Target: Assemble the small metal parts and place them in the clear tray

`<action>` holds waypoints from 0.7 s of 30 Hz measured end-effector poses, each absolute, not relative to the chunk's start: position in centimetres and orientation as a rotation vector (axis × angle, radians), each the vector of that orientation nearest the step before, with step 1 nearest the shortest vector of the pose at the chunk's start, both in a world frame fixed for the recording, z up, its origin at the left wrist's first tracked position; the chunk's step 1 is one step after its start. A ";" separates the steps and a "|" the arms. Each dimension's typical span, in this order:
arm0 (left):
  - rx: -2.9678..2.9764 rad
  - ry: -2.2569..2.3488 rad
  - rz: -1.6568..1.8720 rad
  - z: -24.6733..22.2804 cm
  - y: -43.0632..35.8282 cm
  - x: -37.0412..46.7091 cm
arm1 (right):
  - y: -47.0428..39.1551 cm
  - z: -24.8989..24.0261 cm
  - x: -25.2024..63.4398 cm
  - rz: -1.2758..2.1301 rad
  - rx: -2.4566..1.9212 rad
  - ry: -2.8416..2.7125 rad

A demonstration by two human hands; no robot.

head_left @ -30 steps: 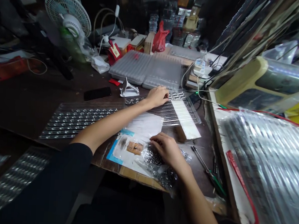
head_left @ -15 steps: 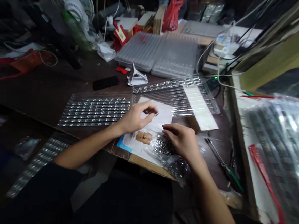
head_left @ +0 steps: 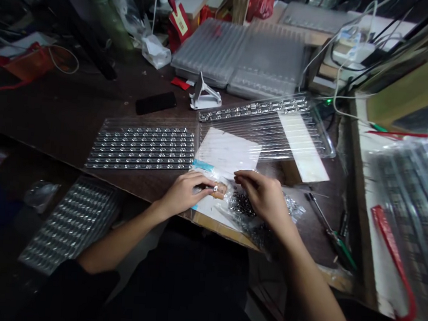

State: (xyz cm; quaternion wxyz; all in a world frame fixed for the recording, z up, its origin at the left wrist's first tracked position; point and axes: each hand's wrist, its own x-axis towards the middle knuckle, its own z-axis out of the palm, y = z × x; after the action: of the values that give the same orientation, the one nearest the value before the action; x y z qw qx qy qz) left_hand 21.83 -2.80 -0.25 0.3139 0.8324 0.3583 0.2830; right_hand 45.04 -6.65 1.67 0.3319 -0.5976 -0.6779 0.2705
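My left hand (head_left: 188,193) pinches a small shiny metal part (head_left: 215,189) between thumb and fingertips. It is at a small brown block (head_left: 219,192), partly covered by the fingers, on the white board. My right hand (head_left: 265,193) is closed in a pinch over a heap of small dark metal pieces (head_left: 240,204) on clear plastic. Whatever its fingertips hold is too small to make out. A white sheet (head_left: 229,149) lies beyond both hands. Left of it, a clear tray (head_left: 141,148) carries rows of dark strips with shiny parts.
Behind the sheet is another clear ribbed tray (head_left: 253,129), crossed by a white box (head_left: 303,147). A black phone (head_left: 155,102) and a white stand (head_left: 206,96) lie farther back. At right is a green-handled screwdriver (head_left: 343,250). Stacked trays (head_left: 70,226) sit lower left.
My left hand has come down and nearer with the metal part, from above the white sheet to the brown block. The right hand stays over the heap. The camera view has tilted down.
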 end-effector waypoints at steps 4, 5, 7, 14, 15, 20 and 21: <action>2.246 0.899 0.774 -0.2 -3.0 22.0 | -6.7 1.6 44.5 0.682 -1.517 -1.844; 2.254 0.891 0.782 -0.3 -3.0 22.0 | -6.8 1.6 44.3 0.683 -1.514 -1.862; 2.268 0.887 0.794 -0.4 -3.0 22.1 | -6.8 1.3 43.8 0.680 -1.528 -1.893; 2.206 1.001 0.930 -0.5 -3.2 21.7 | -7.3 1.3 42.1 0.525 -1.676 -2.188; 2.175 1.060 0.973 -0.4 -3.4 21.5 | -7.4 1.4 41.9 0.529 -1.660 -2.222; 2.296 1.206 0.744 -0.6 -4.2 20.3 | -7.7 1.2 40.7 0.412 -1.550 -2.447; 2.321 1.219 0.699 -0.7 -4.3 20.1 | -7.7 1.1 40.5 0.365 -1.541 -2.485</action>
State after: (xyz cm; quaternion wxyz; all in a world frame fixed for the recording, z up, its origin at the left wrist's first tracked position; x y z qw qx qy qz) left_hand 20.14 -4.27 -0.75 0.2127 0.8359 0.4390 0.2517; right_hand 40.54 -7.74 1.12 0.0972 -0.5204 -0.8394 0.1231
